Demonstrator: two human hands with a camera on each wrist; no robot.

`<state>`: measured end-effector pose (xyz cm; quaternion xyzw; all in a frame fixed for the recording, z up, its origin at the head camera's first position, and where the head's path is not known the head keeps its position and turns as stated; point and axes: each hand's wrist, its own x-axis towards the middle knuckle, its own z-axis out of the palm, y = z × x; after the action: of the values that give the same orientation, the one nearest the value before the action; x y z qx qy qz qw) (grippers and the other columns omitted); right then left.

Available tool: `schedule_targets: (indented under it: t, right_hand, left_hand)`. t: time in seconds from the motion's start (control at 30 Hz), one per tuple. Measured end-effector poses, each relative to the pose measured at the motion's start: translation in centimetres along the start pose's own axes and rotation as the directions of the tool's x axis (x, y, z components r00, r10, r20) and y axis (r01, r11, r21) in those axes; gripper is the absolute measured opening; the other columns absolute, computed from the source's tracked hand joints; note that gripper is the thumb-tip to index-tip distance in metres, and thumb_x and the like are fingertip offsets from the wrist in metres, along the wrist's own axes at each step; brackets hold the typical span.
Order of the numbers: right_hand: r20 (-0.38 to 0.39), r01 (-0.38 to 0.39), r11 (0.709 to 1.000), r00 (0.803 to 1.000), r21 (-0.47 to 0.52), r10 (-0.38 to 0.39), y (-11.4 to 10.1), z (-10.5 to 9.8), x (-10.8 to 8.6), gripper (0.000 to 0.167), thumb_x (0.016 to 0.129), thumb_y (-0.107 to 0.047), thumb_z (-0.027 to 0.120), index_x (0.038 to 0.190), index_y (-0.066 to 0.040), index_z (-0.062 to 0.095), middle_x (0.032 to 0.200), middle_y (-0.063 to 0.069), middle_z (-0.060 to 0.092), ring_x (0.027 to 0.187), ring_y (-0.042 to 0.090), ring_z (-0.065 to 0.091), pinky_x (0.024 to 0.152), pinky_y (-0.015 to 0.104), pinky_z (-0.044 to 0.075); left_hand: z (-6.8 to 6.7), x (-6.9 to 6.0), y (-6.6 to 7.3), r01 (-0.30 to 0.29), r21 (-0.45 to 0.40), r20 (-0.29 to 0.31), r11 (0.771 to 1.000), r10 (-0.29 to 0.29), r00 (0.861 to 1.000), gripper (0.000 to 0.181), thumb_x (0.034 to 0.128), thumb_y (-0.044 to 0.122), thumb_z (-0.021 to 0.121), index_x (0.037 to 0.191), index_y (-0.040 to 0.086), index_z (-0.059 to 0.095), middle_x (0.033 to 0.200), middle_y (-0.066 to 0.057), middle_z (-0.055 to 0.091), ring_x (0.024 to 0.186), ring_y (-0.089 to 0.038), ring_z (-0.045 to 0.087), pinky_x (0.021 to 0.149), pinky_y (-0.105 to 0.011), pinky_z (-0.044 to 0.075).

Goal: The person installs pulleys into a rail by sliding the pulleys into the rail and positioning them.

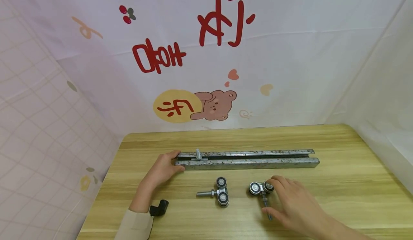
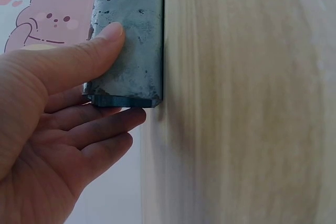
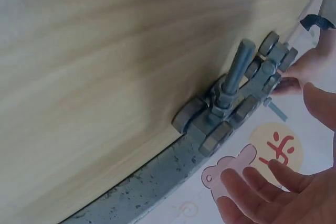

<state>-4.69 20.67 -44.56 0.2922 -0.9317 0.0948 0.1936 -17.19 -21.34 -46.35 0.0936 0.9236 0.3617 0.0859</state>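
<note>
- Steel underhand: gripping the left end of the slotted rail with the left hand, pressing the thumb on the near side, setting fingers against the far side and end.
- Hovering the right hand at the right-hand roller, spreading fingers and thumb apart; showing a gap in the right wrist view, so apparently not grasping.
- Finding that roller resting on the wood table, on the near side of the rail, pointing its threaded stem toward the person.
- Noting the other roller just left of it, pointing its stem leftward, touching neither hand.
- Seeing an upright bolt in the rail's slot, near the left hand.
- Judging best: pinching the metal body between the wheels, probably avoiding a slip from wheels spinning.
- Likely risking a tilt when lifting by one wheel; advising steadying the stem too.
- Bracing the rail evenly, likely preventing a twist.
</note>
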Motion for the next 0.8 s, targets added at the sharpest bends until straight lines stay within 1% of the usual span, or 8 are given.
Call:
schedule_targets:
  t: [0.13, 0.23, 0.33, 0.43, 0.53, 0.6, 0.7, 0.8]
  right_hand:
    - [-0.013, 0.044, 0.999, 0.999, -0.018, -0.045, 0.1, 0.2, -0.7, 0.057, 0.072, -0.053, 0.092, 0.105, -0.012, 0.069, 0.099, -0.004, 0.068, 0.086, 0.016, 0.067, 0.071, 0.045, 0.059]
    - [-0.012, 0.095, 0.995, 0.995, -0.002, -0.095, 0.1, 0.5, -1.1, 0.049, 0.069, -0.048, 0.095, 0.098, -0.018, 0.069, 0.092, -0.011, 0.066, 0.08, 0.011, 0.066, 0.066, 0.041, 0.057]
    - [-0.028, 0.164, 0.986, 0.986, 0.031, -0.163, 0.1, 1.1, -1.3, 0.047, 0.064, -0.041, 0.097, 0.094, -0.02, 0.068, 0.088, -0.013, 0.064, 0.074, 0.007, 0.064, 0.06, 0.032, 0.051]
    - [-0.037, 0.224, 0.972, 0.974, 0.072, -0.222, 0.1, 1.6, -1.4, 0.043, 0.062, -0.033, 0.097, 0.089, -0.02, 0.065, 0.081, -0.015, 0.059, 0.066, 0.002, 0.055, 0.054, 0.024, 0.043]
    - [-0.004, 0.252, 0.962, 0.967, 0.103, -0.253, 0.0, 2.0, -1.5, 0.038, 0.065, -0.028, 0.095, 0.086, -0.021, 0.064, 0.077, -0.016, 0.056, 0.064, -0.001, 0.048, 0.051, 0.021, 0.04]
    - [0.036, 0.258, 0.96, 0.964, 0.112, -0.263, 0.0, 2.2, -1.6, 0.036, 0.068, -0.029, 0.094, 0.086, -0.021, 0.065, 0.076, -0.017, 0.055, 0.064, -0.002, 0.046, 0.051, 0.021, 0.039]
    - [0.092, 0.262, 0.959, 0.958, 0.107, -0.272, 0.0, 2.4, -1.7, 0.035, 0.071, -0.032, 0.094, 0.086, -0.021, 0.065, 0.075, -0.017, 0.054, 0.063, -0.001, 0.046, 0.051, 0.022, 0.038]
    - [0.106, 0.281, 0.957, 0.952, 0.075, -0.288, 0.1, 2.7, -1.7, 0.036, 0.07, -0.034, 0.094, 0.083, -0.02, 0.064, 0.072, -0.015, 0.053, 0.061, 0.001, 0.045, 0.051, 0.022, 0.038]
  left_hand:
    - [0.0, 0.0, 0.0, 0.003, -0.001, -0.004, 1.0, -0.003, 1.0, 0.071, 0.0904, 0.013, 0.085, 0.152, -0.003, 0.052, 0.152, -0.022, 0.053, 0.142, -0.039, 0.049, 0.11, -0.055, 0.047]
    - [0.0, 0.1, 0.0, 0.0, 0.0, -0.003, 1.0, 0.0, 1.0, 0.071, 0.0906, 0.014, 0.084, 0.152, -0.003, 0.052, 0.153, -0.022, 0.053, 0.142, -0.038, 0.05, 0.11, -0.055, 0.047]
    - [0.1, 0.1, -0.1, 0.003, -0.001, -0.002, 1.0, -0.003, 1.0, 0.072, 0.0905, 0.014, 0.084, 0.152, -0.003, 0.052, 0.153, -0.022, 0.052, 0.143, -0.037, 0.049, 0.111, -0.054, 0.047]
    - [0.1, 0.1, -0.2, -0.003, -0.004, -0.004, 1.0, 0.003, 1.0, 0.072, 0.0901, 0.013, 0.085, 0.152, -0.004, 0.051, 0.154, -0.023, 0.052, 0.143, -0.038, 0.048, 0.111, -0.055, 0.046]
    - [0.0, 0.1, -0.2, -0.005, -0.012, -0.004, 1.0, 0.005, 1.0, 0.072, 0.0898, 0.013, 0.085, 0.152, -0.004, 0.052, 0.154, -0.022, 0.052, 0.143, -0.038, 0.048, 0.112, -0.054, 0.046]
    - [0.1, 0.1, -0.2, -0.008, -0.01, -0.002, 1.0, 0.008, 1.0, 0.072, 0.09, 0.013, 0.085, 0.152, -0.004, 0.052, 0.154, -0.023, 0.052, 0.143, -0.038, 0.049, 0.111, -0.055, 0.046]
    - [0.1, 0.1, -0.2, 0.003, -0.019, 0.0, 1.0, -0.003, 1.0, 0.072, 0.0901, 0.014, 0.085, 0.152, -0.002, 0.052, 0.154, -0.022, 0.051, 0.143, -0.037, 0.049, 0.111, -0.054, 0.047]
    - [0.1, 0.1, -0.1, -0.002, -0.013, -0.001, 1.0, 0.002, 1.0, 0.072, 0.0901, 0.014, 0.085, 0.152, -0.003, 0.052, 0.153, -0.023, 0.052, 0.141, -0.038, 0.05, 0.11, -0.055, 0.048]
